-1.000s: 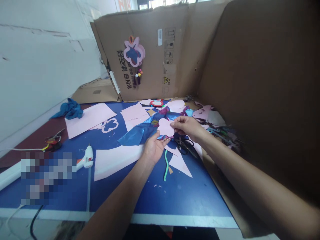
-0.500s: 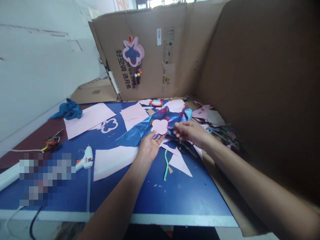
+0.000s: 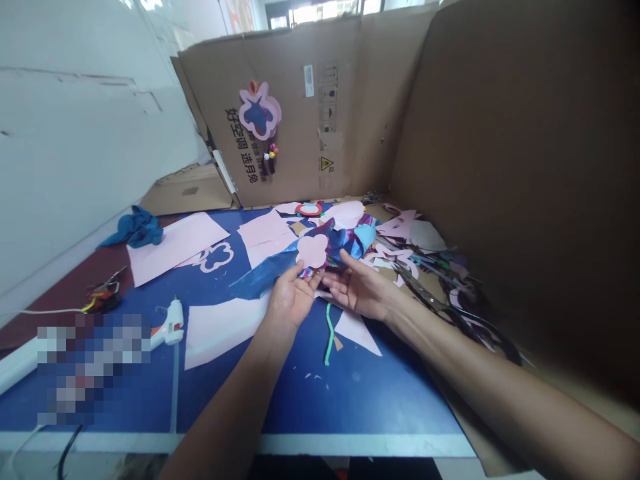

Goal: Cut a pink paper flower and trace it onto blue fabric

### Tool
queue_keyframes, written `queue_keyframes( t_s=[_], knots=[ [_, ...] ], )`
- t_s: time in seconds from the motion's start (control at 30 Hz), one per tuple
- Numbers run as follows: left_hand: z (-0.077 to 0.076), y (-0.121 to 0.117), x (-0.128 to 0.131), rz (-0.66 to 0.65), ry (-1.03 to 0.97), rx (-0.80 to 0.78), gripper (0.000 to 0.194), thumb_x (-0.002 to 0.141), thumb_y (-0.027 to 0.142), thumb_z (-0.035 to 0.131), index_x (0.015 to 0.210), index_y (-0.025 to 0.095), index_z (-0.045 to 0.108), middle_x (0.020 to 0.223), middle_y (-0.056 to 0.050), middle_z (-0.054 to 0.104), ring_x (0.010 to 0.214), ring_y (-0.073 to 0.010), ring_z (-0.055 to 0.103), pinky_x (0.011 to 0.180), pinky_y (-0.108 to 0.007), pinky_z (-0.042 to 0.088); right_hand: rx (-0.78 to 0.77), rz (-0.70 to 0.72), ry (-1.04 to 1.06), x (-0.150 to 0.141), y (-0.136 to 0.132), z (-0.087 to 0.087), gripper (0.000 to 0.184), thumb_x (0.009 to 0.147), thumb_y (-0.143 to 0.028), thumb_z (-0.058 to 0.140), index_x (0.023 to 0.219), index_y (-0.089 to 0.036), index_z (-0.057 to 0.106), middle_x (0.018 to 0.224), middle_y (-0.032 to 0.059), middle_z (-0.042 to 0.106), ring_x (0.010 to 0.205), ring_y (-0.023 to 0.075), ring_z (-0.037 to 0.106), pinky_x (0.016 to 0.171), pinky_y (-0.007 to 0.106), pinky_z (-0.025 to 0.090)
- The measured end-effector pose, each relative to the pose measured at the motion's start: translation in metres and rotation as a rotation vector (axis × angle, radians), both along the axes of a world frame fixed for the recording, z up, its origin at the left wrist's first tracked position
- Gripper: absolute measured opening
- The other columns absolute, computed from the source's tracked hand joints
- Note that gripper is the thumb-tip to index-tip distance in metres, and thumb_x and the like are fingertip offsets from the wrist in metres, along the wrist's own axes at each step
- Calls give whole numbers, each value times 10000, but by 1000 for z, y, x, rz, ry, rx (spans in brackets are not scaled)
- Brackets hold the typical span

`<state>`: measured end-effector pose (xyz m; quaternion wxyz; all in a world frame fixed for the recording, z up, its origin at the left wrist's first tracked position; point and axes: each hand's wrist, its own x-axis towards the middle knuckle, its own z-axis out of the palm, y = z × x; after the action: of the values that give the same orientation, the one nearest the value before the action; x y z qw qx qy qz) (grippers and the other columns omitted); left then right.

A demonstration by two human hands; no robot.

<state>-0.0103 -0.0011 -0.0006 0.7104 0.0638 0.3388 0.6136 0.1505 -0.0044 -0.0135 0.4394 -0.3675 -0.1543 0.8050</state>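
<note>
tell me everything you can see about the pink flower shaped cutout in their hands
The pale pink cutout is a flat, flower-like shape with several rounded lobes and smooth edges. It looks like paper or thin foam, and no markings show on its face. It lies on a crumpled, shiny blue foil sheet, with the left hand cupped just below it at the foil. The open right hand is beside it, apparently not touching.
</note>
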Motion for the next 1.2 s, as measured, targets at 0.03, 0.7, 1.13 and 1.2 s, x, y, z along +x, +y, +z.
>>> queue_keyframes(
  t_s=[0.03,0.7,1.13,1.2],
  knots=[
    [-2,-1,2,-12,17,18,291,951,7,576,1170,125,728,949,-103,823,821,-183,782,942,-351,643,13,-60,-14,1,2,-1,266,1012,-434,736,981,-169,736,797,68,801,647,149,770,585,214,655],
    [-22,-18,28,-35,258,36,273,892,15,673,1133,100,769,918,-141,833,938,-266,808,1094,-518,573,129,-307,-180,13,1,-15,343,705,-217,992,841,-232,678,813,-38,786,653,100,696,569,190,618],
    [-23,-17,29,-32,130,106,337,882,14,668,1199,88,757,1055,-163,833,1056,-290,792,1119,-510,550,208,-371,-244,14,3,-19,428,544,-198,1051,822,-181,727,764,-20,758,596,87,654,464,146,564],
    [-21,-16,28,-42,101,101,325,906,46,658,1214,96,753,1104,-161,828,1069,-279,787,1100,-483,564,212,-374,-253,13,3,-19,438,526,-212,1059,825,-180,740,763,-19,760,594,86,650,457,142,560]
  ],
)
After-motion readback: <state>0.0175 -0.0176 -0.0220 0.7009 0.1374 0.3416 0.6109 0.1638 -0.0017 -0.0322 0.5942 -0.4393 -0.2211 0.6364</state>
